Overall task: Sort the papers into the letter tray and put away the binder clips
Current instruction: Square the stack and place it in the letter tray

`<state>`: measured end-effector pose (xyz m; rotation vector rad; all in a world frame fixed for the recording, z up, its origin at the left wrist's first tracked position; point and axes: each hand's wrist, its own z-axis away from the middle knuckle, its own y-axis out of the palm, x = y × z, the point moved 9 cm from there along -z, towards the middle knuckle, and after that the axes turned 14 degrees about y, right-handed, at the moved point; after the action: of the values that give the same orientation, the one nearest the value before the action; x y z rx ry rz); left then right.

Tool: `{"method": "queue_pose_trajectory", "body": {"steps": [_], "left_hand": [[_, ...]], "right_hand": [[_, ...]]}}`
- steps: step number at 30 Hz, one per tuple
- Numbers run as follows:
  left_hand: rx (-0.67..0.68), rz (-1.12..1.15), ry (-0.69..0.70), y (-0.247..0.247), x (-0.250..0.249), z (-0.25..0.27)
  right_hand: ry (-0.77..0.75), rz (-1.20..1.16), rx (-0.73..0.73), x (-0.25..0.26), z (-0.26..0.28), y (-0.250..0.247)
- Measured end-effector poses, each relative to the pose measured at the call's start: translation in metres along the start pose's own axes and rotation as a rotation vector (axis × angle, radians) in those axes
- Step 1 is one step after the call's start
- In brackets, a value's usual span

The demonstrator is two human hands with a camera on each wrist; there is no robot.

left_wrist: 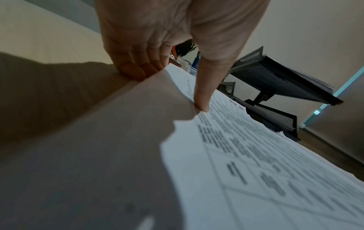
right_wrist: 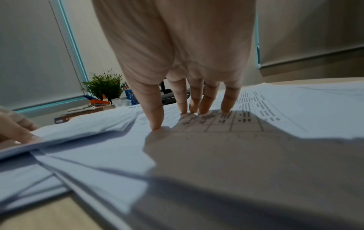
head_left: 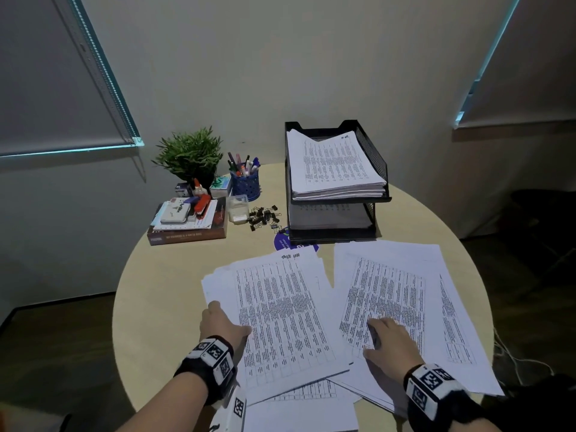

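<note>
left hand (head_left: 223, 324): thumb on top, fingers curled under left edge of left paper pile (head_left: 280, 313) | right hand (head_left: 388, 341): fingers straight, pressing right paper pile (head_left: 402, 294) | letter tray (head_left: 372, 157): behind piles, holds papers | binder clips (head_left: 263, 217): loose on table (head_left: 146, 307), left of tray

Handwritten "TASK" heads the left paper stack (head_left: 280, 307); remaining print too small.

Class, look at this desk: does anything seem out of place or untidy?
Yes. The binder clips lie scattered loose on the table beside the letter tray. The papers in front are fanned out askew, overlapping rather than squared.
</note>
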<state>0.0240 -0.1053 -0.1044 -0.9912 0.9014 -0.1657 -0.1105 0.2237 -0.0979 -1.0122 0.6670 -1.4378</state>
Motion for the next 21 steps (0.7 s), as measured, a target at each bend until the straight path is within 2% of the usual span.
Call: {"method": "queue_pose_trajectory", "body": {"steps": [2,5,9,13,16,21], "left_hand": [[0.018,-0.042,0.066,0.002,-0.008,0.003],[0.093,-0.209,0.203,0.012,-0.027,0.012],[0.119,-0.365,0.294,0.021,-0.043,0.022],[0.173,-0.328,0.352,0.035,-0.050,0.022],[0.158,-0.216,0.317,0.034,-0.045,0.017],[0.073,-0.211,0.122,0.016,-0.016,0.000]], "right_hand": [[-0.026,-0.078,0.086,0.009,0.001,0.004],[-0.039,-0.185,0.087,0.022,0.003,0.001],[0.042,-0.346,0.145,0.021,0.000,0.005],[0.152,-0.681,0.285,0.008,-0.007,0.012],[0.198,-0.701,0.271,0.001,-0.011,0.010],[0.181,-0.773,0.299,-0.003,-0.010,0.002]]}}
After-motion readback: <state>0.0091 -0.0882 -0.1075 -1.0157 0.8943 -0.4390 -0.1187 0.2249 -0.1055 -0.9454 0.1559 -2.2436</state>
